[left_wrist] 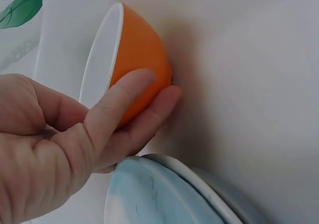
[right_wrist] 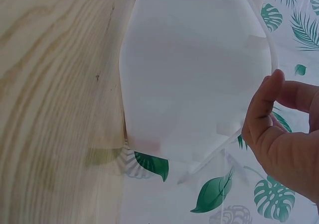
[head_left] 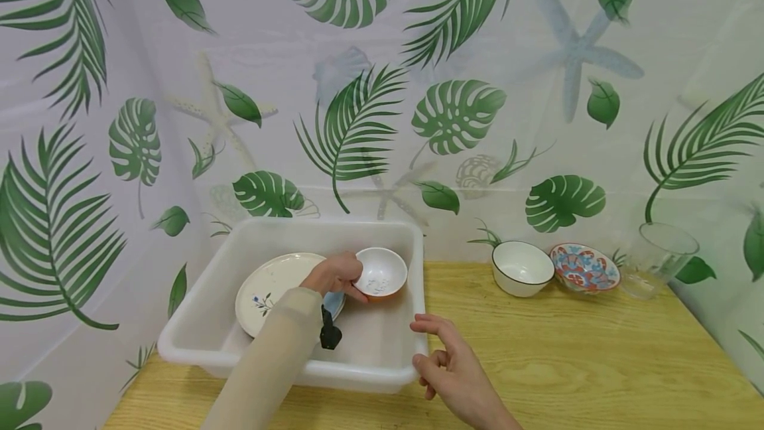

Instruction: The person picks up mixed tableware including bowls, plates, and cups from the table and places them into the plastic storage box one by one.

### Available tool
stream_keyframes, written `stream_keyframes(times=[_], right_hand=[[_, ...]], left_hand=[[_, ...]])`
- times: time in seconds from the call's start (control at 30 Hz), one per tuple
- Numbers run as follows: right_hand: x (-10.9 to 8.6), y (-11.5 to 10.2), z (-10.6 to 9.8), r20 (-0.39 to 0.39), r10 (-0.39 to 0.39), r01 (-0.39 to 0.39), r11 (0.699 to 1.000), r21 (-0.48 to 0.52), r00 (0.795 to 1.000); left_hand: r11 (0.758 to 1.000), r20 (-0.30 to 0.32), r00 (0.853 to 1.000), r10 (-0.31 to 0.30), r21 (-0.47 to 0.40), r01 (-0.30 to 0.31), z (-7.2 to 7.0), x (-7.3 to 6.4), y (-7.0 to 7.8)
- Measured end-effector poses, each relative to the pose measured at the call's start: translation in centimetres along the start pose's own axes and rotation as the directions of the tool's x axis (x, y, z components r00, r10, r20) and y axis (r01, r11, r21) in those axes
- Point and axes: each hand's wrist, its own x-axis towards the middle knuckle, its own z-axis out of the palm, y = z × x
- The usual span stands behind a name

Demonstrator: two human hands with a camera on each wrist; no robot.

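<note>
My left hand reaches into the white plastic tub and grips an orange bowl with a white inside, thumb and fingers on its outer side. In the head view the white inside of this bowl faces up, near the tub's right end. Just below the hand in the left wrist view lie stacked plates, the top one a blue marbled plate. A cream plate with a blue flower leans at the tub's left. Beside the tub's right rim, my right hand holds nothing, its fingers loosely bent.
Right of the tub, along the back of the wooden table, stand a white bowl with a dark rim, a red-and-blue patterned bowl and a clear cup. A leaf-print sheet hangs behind them.
</note>
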Motion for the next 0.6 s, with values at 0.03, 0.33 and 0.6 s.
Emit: stream_keyframes(times=[0.03,0.33,0.6], right_hand=[[0.0,0.01,-0.01,0.001,0.001,-0.001,1.0,0.0,1.0],[0.09,-0.01,-0.02,-0.01,0.014,-0.014,1.0,-0.006,1.0],[0.11,0.02,0.02,-0.014,0.023,-0.023,1.0,-0.008,1.0]], left_hand=[[1.0,0.004,1.0,0.003,0.002,-0.003,0.03,-0.02,-0.06],[1.0,-0.011,1.0,-0.003,0.009,0.003,0.31,-0.01,-0.17],[0.992,-0.038,0.999,0.018,0.126,-0.013,0.25,-0.02,-0.53]])
